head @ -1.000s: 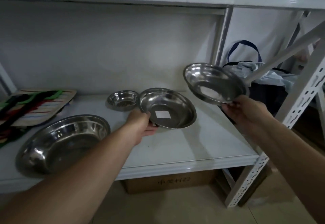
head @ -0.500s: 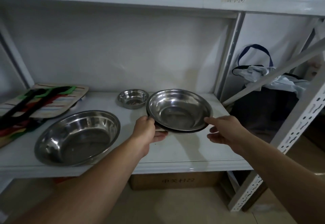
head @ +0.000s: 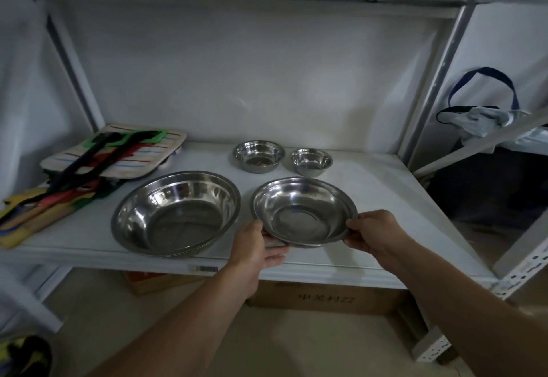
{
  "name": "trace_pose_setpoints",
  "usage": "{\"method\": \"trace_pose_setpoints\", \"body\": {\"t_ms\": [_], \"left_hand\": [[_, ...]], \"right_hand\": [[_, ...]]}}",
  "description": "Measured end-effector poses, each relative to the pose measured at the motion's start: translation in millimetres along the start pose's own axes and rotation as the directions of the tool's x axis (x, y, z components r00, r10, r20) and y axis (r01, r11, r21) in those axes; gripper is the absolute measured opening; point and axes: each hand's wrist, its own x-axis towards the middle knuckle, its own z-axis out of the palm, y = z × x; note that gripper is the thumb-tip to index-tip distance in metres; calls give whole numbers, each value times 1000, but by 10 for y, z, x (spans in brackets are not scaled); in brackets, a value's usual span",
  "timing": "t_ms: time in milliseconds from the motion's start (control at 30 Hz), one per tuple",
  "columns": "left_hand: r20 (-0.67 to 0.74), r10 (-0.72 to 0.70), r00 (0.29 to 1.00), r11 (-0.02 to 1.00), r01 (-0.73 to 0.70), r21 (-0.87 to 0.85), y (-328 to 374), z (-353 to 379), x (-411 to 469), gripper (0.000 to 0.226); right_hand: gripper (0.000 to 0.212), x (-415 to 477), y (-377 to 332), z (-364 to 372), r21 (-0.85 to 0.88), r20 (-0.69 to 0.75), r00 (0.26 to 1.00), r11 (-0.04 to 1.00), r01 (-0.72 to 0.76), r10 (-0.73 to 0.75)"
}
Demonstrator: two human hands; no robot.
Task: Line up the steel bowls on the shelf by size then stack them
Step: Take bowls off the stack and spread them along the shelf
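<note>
A stack of two medium steel bowls (head: pixel 302 210), one nested in the other, sits near the front of the white shelf (head: pixel 394 199). My left hand (head: pixel 258 243) grips the stack's left rim and my right hand (head: pixel 373 230) grips its right rim. Just to the left stands the largest steel bowl (head: pixel 176 213), almost touching the stack. Behind, near the back wall, a small steel bowl (head: pixel 258 156) and a still smaller one (head: pixel 311 161) stand side by side.
Striped cloth mats with coloured straps (head: pixel 98 163) cover the shelf's left end. A slanted metal brace (head: pixel 480 142) and a bag with a blue handle (head: pixel 486 116) lie right of the shelf post. A cardboard box (head: pixel 326 298) sits on the floor under the shelf.
My right hand brought its bowl down into the bowl held by my left hand. The nested pair then moved towards the shelf front beside the large bowl. The smallest bowl has come into view.
</note>
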Motion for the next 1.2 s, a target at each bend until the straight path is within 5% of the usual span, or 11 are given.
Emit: {"method": "trace_pose_setpoints", "body": {"t_ms": [333,400,533,667,1200], "left_hand": [[-41,-42,998,990,47,132,-20,-36,35,43],[-78,-64,995,996,69,64,-7,-124,19,49],[-180,-175,968,934,105,-340,92,-375,-39,57],[-239,-157,958,842,3,-540,229,-617,-15,51],[-337,-90,937,854,-101,-511,529,-1376,60,34]], "right_hand": [[17,11,180,31,-14,-55,998,1000,-14,13],[15,-17,184,85,12,-55,998,999,-32,33],[9,-51,182,153,24,-59,996,998,-60,62],[12,-54,186,202,-12,-55,997,998,-56,55],[14,-92,56,868,56,23,998,997,-59,58]]}}
